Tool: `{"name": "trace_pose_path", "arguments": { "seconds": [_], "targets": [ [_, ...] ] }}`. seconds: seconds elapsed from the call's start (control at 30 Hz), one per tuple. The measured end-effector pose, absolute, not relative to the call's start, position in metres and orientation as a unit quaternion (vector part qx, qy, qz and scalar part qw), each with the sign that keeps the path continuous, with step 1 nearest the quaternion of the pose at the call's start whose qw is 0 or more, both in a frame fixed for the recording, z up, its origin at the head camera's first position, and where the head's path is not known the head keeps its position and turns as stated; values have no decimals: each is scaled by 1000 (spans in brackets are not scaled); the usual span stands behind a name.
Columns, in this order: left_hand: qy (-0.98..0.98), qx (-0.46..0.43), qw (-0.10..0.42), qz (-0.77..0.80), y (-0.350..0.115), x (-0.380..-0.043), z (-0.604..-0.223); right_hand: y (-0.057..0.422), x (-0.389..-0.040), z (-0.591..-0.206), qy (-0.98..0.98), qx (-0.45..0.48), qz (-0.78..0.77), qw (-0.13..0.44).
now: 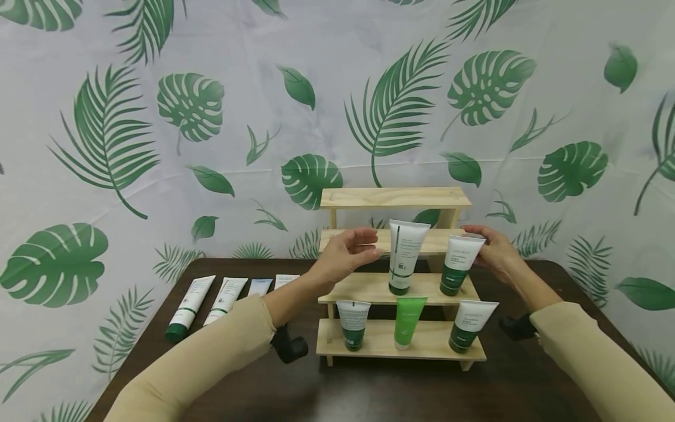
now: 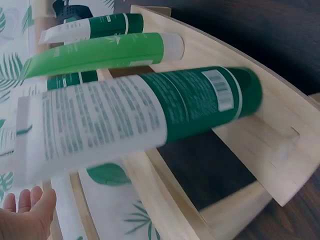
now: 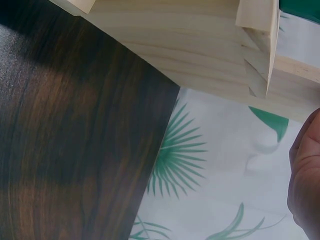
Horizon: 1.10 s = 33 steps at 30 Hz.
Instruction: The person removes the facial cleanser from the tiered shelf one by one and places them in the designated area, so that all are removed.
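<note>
In the head view a tall white tube with a green cap (image 1: 407, 258) stands on the second shelf of a wooden stand. My left hand (image 1: 348, 258) is just left of it, fingers loosely bent and holding nothing. To its right stands a smaller white-and-green tube (image 1: 460, 265). My right hand (image 1: 493, 252) is at that tube's upper right, its fingers partly behind the top; whether they grip it is hidden. The left wrist view shows my left hand (image 2: 30, 215) below a large white-and-green tube (image 2: 145, 120). Part of my right hand (image 3: 306, 175) enters the right wrist view.
The lowest shelf (image 1: 377, 347) carries a white-and-green tube (image 1: 352, 324), a bright green tube (image 1: 408, 321) and another white-and-green tube (image 1: 471, 325). Several tubes, including a white one (image 1: 192, 305), lie at the left on the dark table (image 1: 337, 392). A leaf-print cloth (image 1: 253, 88) hangs behind.
</note>
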<state>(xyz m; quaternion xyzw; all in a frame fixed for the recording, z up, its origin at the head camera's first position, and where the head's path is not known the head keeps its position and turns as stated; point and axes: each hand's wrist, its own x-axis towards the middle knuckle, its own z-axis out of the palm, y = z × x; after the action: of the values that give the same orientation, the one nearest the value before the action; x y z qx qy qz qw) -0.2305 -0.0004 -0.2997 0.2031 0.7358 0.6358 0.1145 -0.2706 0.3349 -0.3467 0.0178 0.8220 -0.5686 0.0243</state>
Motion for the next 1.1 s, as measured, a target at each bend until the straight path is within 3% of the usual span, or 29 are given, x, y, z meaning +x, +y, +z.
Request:
{"name": "trace_pose_path", "arguments": {
  "seconds": [0.33, 1.1],
  "targets": [
    [713, 229, 123, 651, 25, -233, -303, 334, -272, -346, 824, 26, -565, 30],
    [738, 242, 85, 624, 42, -239, -308, 333, -270, -344, 819, 30, -572, 33]
  ]
}}
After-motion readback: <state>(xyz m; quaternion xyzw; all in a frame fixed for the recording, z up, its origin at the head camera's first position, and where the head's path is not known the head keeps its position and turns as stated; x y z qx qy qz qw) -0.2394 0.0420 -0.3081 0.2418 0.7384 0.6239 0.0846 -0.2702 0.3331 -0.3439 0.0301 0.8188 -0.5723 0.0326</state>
